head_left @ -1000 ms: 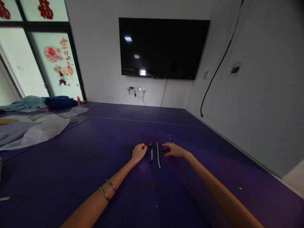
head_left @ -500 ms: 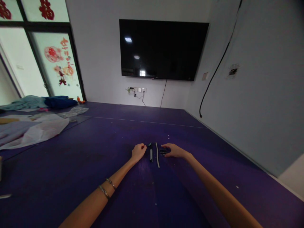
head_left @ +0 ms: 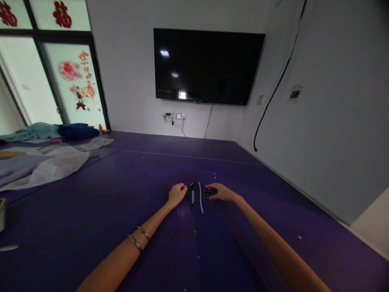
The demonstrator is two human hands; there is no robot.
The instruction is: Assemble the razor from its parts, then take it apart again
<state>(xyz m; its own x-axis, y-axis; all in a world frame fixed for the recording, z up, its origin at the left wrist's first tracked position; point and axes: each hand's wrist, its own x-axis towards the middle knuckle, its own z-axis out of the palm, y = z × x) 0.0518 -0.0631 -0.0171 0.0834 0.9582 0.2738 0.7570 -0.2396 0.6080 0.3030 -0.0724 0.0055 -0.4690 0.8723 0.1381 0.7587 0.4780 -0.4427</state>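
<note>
My left hand (head_left: 178, 195) lies on the purple surface with its fingers curled closed; nothing shows in it. Close beside its fingertips is a slim dark tool (head_left: 193, 196) with a grey strip along it, its kind unclear. A thin, slightly bent grey strip (head_left: 201, 198) lies in the middle, apart from both hands. My right hand (head_left: 221, 192) is open, thumb and forefinger apart on either side of a small black object (head_left: 208, 194). Whether the fingers touch that object I cannot tell.
The wide purple surface (head_left: 127, 174) runs to the wall under a television (head_left: 206, 67). Plastic sheeting (head_left: 60, 166) and folded cloths (head_left: 77, 130) lie at the left. A black cable (head_left: 275, 91) hangs down the right wall. A container (head_left: 2, 214) stands at the left edge.
The view has shifted slightly, showing more of the container at the left edge. Both hands and the small items keep nearly the same places.
</note>
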